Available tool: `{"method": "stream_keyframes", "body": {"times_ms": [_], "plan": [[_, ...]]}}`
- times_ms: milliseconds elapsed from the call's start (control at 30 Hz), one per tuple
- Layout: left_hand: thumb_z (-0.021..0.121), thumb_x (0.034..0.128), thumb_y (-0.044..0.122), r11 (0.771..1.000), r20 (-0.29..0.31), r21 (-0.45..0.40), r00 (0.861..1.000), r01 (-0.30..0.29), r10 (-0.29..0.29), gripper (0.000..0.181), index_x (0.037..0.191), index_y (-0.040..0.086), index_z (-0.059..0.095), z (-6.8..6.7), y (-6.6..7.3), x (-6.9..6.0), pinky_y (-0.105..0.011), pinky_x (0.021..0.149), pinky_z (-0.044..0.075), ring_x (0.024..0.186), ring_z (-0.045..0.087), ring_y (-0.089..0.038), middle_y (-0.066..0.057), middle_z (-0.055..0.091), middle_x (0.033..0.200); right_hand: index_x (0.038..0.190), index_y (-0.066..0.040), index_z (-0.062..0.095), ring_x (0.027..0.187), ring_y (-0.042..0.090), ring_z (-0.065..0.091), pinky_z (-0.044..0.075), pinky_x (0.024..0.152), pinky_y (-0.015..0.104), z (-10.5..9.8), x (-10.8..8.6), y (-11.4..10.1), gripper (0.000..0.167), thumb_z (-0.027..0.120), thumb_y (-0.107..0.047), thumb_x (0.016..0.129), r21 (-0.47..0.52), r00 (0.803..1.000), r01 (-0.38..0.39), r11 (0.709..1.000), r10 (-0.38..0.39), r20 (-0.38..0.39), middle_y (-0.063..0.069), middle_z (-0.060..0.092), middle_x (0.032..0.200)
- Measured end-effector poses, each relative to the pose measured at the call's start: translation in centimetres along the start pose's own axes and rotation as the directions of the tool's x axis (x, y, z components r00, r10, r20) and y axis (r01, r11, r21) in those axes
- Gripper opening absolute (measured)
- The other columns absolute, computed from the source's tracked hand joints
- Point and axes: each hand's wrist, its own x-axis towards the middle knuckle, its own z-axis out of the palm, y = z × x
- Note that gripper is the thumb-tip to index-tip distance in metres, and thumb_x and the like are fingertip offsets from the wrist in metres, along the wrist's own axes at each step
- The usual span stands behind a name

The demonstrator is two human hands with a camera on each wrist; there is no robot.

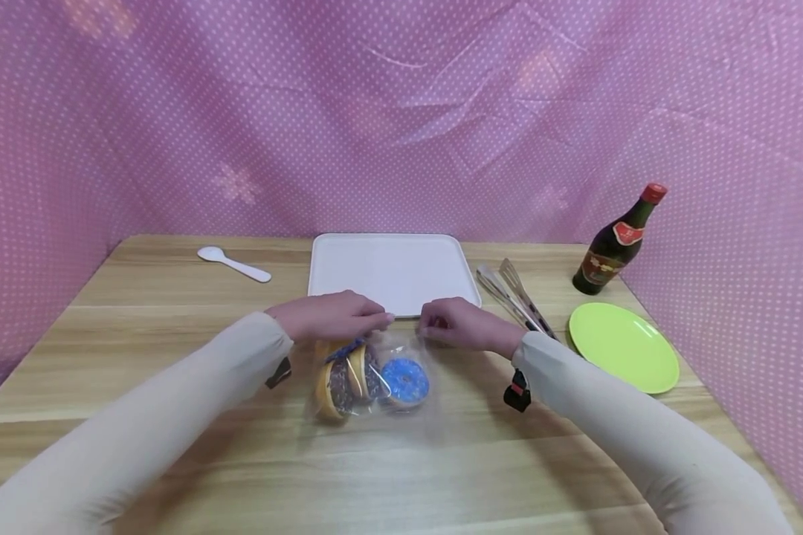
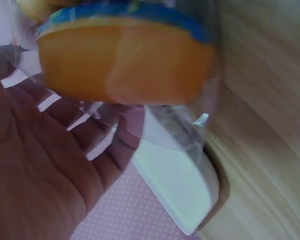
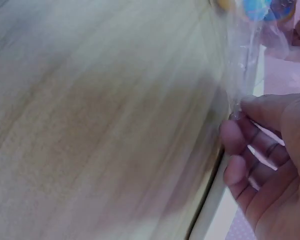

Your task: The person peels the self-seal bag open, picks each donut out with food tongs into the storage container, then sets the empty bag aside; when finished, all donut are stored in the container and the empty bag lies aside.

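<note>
Between both hands is a clear plastic bag (image 1: 384, 416) holding several doughnuts. Inside, a blue-topped doughnut (image 1: 404, 380) faces up on the right, and brown-topped doughnuts (image 1: 337, 386) stand tilted on the left. My left hand (image 1: 341, 313) holds the bag near its far left edge; in the left wrist view its fingers lie partly behind the film, beside a doughnut (image 2: 125, 65) with an orange side. Where its thumb presses is hard to see. My right hand (image 1: 465, 325) pinches the bag's far right corner between thumb and forefinger, its other fingers (image 3: 236, 170) loosely curled.
Just beyond the hands lies a white tray (image 1: 391, 267). A white spoon (image 1: 234, 264) is at the back left. Metal tongs (image 1: 511, 293) lie right of the tray, near a green plate (image 1: 622, 348) and a dark bottle (image 1: 616, 241). Pink dotted cloth (image 1: 401, 119) hangs behind the table.
</note>
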Motion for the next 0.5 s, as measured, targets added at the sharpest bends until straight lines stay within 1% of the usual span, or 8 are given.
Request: {"method": "stream_keyframes", "body": {"times_ms": [67,133,200,267,333,400,500], "plan": [[0.039,0.1115,0.036,1.0,0.012,0.011,1.0,0.001,-0.001,0.04,0.104,0.011,0.07,-0.1,-0.2,0.6,-0.043,0.099,0.053,0.097,0.066,-0.019,-0.004,0.07,0.097,0.098,-0.006,0.07,0.081,0.01,0.059,0.051,0.075,0.025,-0.2,0.0,0.1,0.005,0.066,-0.006,0.1,0.024,1.0,0.013,1.0,-0.012,-0.022,0.005,0.07,0.091],[0.042,0.1088,0.028,1.0,0.03,0.012,0.999,0.011,-0.012,0.036,0.115,0.009,0.071,-0.2,-0.2,1.0,-0.047,0.108,0.05,0.112,0.067,-0.024,-0.008,0.073,0.114,0.097,-0.006,0.07,0.079,0.011,0.059,0.051,0.074,0.025,-0.4,-0.1,0.1,0.006,0.065,-0.004,0.1,0.046,0.999,0.026,0.999,-0.024,-0.047,0.005,0.07,0.09],[0.045,0.1044,0.021,1.0,0.06,0.006,0.998,0.029,-0.029,0.034,0.121,0.007,0.071,-0.3,-0.2,1.4,-0.048,0.111,0.049,0.118,0.064,-0.027,-0.011,0.072,0.123,0.097,-0.006,0.069,0.08,0.011,0.06,0.052,0.075,0.025,-0.5,-0.2,0.0,0.005,0.065,-0.004,0.1,0.055,0.997,0.041,0.998,-0.037,-0.074,0.006,0.07,0.09],[0.047,0.1009,0.017,0.998,0.092,-0.02,0.994,0.055,-0.053,0.035,0.125,0.006,0.07,-0.4,-0.2,1.8,-0.047,0.112,0.047,0.121,0.063,-0.027,-0.012,0.071,0.127,0.096,-0.007,0.068,0.08,0.011,0.061,0.053,0.075,0.026,-0.7,-0.2,0.0,0.005,0.066,-0.005,0.1,0.051,0.994,0.054,0.997,-0.049,-0.098,0.005,0.069,0.09],[0.048,0.0993,0.014,0.994,0.126,-0.073,0.989,0.084,-0.074,0.035,0.123,0.005,0.071,-0.5,-0.1,2.0,-0.044,0.108,0.049,0.114,0.063,-0.024,-0.011,0.072,0.121,0.096,-0.007,0.068,0.082,0.011,0.061,0.054,0.077,0.026,-0.8,-0.2,-0.1,0.005,0.066,-0.006,0.1,0.046,0.992,0.062,0.997,-0.056,-0.117,0.004,0.068,0.089],[0.05,0.1,0.013,0.987,0.155,-0.13,0.985,0.097,-0.076,0.03,0.117,0.002,0.072,-0.6,-0.1,2.2,-0.037,0.098,0.052,0.101,0.062,-0.02,-0.009,0.071,0.108,0.096,-0.007,0.067,0.083,0.011,0.061,0.053,0.078,0.026,-1.0,-0.2,-0.3,0.005,0.066,-0.006,0.101,0.042,0.989,0.065,0.997,-0.059,-0.132,0.004,0.067,0.089],[0.054,0.1022,0.014,0.981,0.187,-0.166,0.98,0.098,-0.066,0.024,0.107,0.002,0.074,-0.6,0.1,2.5,-0.027,0.084,0.051,0.086,0.059,-0.013,-0.001,0.067,0.091,0.098,-0.007,0.067,0.084,0.011,0.061,0.053,0.078,0.026,-1.1,-0.2,-0.4,0.004,0.066,-0.006,0.101,0.053,0.988,0.066,0.996,-0.058,-0.146,0.003,0.067,0.09]]}}
